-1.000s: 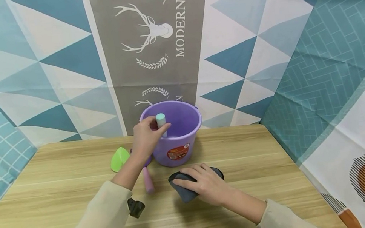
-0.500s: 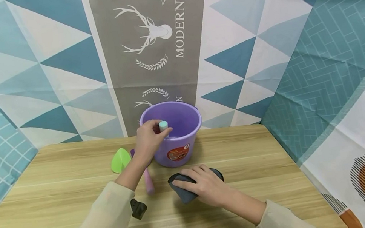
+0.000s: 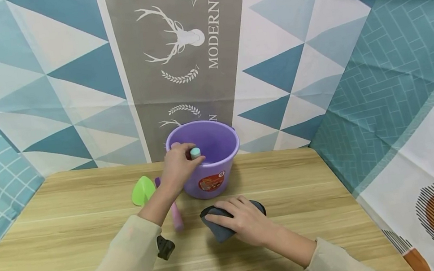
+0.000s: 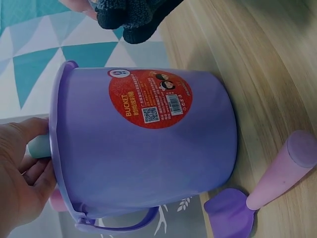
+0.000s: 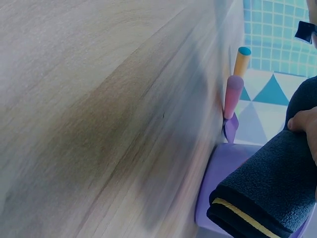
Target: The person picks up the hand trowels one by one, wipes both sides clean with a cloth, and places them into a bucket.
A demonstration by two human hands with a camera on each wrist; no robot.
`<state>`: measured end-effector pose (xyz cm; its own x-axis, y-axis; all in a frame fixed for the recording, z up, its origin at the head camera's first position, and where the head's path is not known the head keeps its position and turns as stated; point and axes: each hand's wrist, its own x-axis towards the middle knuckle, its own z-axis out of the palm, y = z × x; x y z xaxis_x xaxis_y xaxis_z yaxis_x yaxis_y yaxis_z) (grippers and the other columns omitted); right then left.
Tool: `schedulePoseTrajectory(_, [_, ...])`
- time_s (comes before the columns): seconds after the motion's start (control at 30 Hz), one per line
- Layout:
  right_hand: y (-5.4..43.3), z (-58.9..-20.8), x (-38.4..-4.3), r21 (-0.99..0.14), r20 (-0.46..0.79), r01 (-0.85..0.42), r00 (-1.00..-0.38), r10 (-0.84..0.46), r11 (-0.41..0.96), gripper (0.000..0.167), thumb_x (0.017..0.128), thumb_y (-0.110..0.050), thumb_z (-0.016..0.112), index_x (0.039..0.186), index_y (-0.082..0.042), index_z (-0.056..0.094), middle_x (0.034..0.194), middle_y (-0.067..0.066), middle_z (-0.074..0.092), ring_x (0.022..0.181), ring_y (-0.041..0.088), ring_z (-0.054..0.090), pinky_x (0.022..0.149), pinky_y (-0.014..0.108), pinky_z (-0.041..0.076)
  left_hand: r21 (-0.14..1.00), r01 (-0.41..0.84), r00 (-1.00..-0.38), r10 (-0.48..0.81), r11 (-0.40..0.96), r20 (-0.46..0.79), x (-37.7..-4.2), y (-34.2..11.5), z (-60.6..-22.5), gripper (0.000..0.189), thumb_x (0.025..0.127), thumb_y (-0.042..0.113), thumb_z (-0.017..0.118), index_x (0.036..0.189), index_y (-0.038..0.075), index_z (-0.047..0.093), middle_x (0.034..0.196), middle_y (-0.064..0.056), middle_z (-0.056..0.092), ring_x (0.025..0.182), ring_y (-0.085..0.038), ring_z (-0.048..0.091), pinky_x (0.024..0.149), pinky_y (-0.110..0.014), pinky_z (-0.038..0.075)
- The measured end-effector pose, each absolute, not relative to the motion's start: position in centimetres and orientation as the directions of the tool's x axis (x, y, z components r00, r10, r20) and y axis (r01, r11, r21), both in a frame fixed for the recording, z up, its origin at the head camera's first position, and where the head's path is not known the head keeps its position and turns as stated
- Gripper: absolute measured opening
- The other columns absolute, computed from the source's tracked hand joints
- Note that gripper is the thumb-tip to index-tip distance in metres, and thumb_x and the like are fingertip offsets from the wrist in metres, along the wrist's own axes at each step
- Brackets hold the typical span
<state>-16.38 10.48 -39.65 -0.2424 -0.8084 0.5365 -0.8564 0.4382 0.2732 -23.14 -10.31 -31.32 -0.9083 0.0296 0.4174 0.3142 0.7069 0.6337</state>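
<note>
Reader: Where was the green-ended handle [image 3: 195,152]?
Author: It showed at the rim of the purple bucket [image 4: 148,163], pinched between thumb and fingers of the left hand [image 3: 177,165]; its lower end was hidden inside.
Reader: How was this step best done?
Author: If lowering was the step, it probably called for a light pinch, a path close inside the wall, and release only once the lower end had found support. The pink handle [image 4: 57,200] standing near it in the bucket might otherwise have been knocked.
Reader: And the right hand [image 3: 245,220]?
Author: It gripped a folded dark towel [image 5: 267,183] in front of the bucket, apart from the left hand; this likely left the opening free.
Reader: What lay farther out?
Author: A pink-handled shovel [image 4: 282,173] and a green shovel [image 3: 143,190] lay on the wooden table [image 3: 307,178], left of the bucket.
</note>
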Motion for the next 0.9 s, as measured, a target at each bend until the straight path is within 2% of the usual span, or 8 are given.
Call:
schedulePoseTrajectory(0.13, [10.5,-39.7,-16.4,0.277,0.537,-0.855,-0.239,-0.809,0.438,0.063,0.068,-0.024,0.083,0.126,-0.027,0.057,0.118,0.005,0.059,0.102,0.018,0.058,0.080,0.033,0.049,0.589,0.310,-0.915,0.067,0.746,0.398,-23.2,-10.3,-31.2,0.042,0.080,0.024,0.073,0.111,-0.002,0.064,0.103,-0.017,0.068,0.095,-0.030,0.063,0.087,-0.050,0.049])
schedulePoseTrajectory(0.3, [10.5,-39.7,-16.4,0.277,0.538,-0.856,-0.239,-0.808,0.437,0.062,0.068,-0.024,0.083,0.125,-0.027,0.058,0.118,0.004,0.059,0.100,0.018,0.058,0.077,0.032,0.049,0.548,0.328,-0.910,0.101,0.770,0.403,-23.4,-10.2,-31.2,0.040,0.080,0.023,0.073,0.109,-0.003,0.064,0.104,-0.017,0.068,0.097,-0.030,0.064,0.083,-0.041,0.052])
schedulePoseTrajectory(0.53, [10.4,-39.8,-16.4,0.285,0.540,-0.854,-0.231,-0.809,0.434,0.062,0.068,-0.025,0.083,0.125,-0.027,0.058,0.118,0.005,0.059,0.100,0.018,0.058,0.076,0.032,0.049,0.559,0.353,-0.896,0.099,0.750,0.433,-23.3,-10.4,-31.2,0.039,0.080,0.021,0.073,0.109,-0.004,0.064,0.104,-0.018,0.068,0.097,-0.030,0.064,0.083,-0.041,0.053])
schedulePoseTrajectory(0.73, [10.5,-39.7,-16.5,0.305,0.535,-0.847,-0.226,-0.814,0.436,0.061,0.069,-0.025,0.082,0.125,-0.027,0.058,0.119,0.004,0.059,0.100,0.018,0.058,0.076,0.032,0.049,0.569,0.425,-0.852,0.098,0.704,0.515,-22.6,-10.8,-31.2,0.035,0.080,0.020,0.074,0.106,-0.002,0.066,0.100,-0.017,0.066,0.090,-0.029,0.061,0.079,-0.039,0.052])
schedulePoseTrajectory(0.9, [10.5,-39.7,-16.5,0.334,0.525,-0.839,-0.213,-0.824,0.429,0.061,0.069,-0.024,0.082,0.126,-0.028,0.057,0.119,0.004,0.059,0.099,0.018,0.058,0.074,0.032,0.048,0.586,0.504,-0.791,0.067,0.634,0.608,-21.6,-11.6,-31.2,0.030,0.079,0.016,0.074,0.102,-0.002,0.067,0.095,-0.017,0.064,0.089,-0.028,0.064,0.079,-0.038,0.054])
